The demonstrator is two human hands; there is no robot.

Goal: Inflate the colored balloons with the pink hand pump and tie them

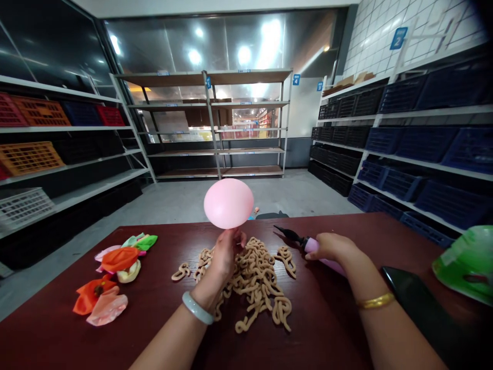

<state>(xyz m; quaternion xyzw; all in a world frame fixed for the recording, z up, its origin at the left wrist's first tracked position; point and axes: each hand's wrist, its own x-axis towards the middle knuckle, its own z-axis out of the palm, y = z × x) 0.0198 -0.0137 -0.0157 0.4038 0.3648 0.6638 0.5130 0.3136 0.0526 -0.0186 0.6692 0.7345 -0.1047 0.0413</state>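
LH point(224, 254): pink balloon point(228, 203), up off tbl point(154, 288) | RH point(336, 247): pump point(311, 245), nozzle point(285, 232) nr far edge point(327, 219)

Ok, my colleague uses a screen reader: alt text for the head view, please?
A person's left hand holds an inflated pink balloon, the right hand a pink-and-black pump. Tan, twisted strands lie heaped on the dark red table.

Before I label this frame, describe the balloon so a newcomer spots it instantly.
On the dark red table, find the tan rope-like heap. Above it in the picture, the left hand holds the balloon from below. It's smooth, pale pink and rounded, unlike the crumpled, colourful pieces at left.
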